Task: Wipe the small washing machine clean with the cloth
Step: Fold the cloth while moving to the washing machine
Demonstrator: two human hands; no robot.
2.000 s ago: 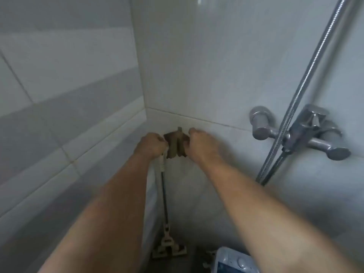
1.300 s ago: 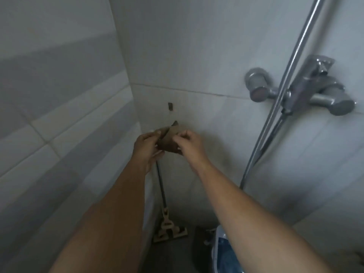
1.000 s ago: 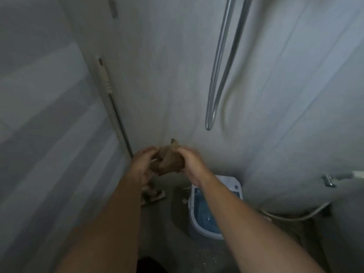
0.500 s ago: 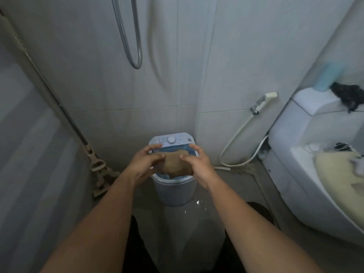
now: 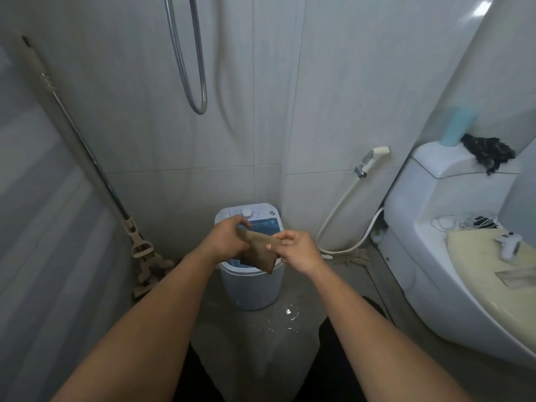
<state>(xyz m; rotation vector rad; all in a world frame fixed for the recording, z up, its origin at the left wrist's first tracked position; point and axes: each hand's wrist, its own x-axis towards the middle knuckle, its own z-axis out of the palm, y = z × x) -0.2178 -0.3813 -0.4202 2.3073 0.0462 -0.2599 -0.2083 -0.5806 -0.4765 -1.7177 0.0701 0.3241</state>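
Observation:
A small white washing machine (image 5: 251, 288) with a blue see-through lid and a control dial stands on the wet floor against the tiled wall. A brown cloth (image 5: 261, 250) hangs in the air just above its lid, stretched between both hands. My left hand (image 5: 229, 239) pinches the cloth's left end and my right hand (image 5: 294, 248) pinches its right edge. The cloth hides part of the lid.
A mop (image 5: 142, 256) leans in the left corner. A shower hose loop (image 5: 197, 91) hangs above. A bidet sprayer (image 5: 369, 159) with its hose is on the wall right of the machine. A toilet (image 5: 452, 256) with items on its lid fills the right side.
The view dropped from the wall hook and tap down to the floor. Both hands brought the cloth down from the hook to above the machine and have now spread it apart.

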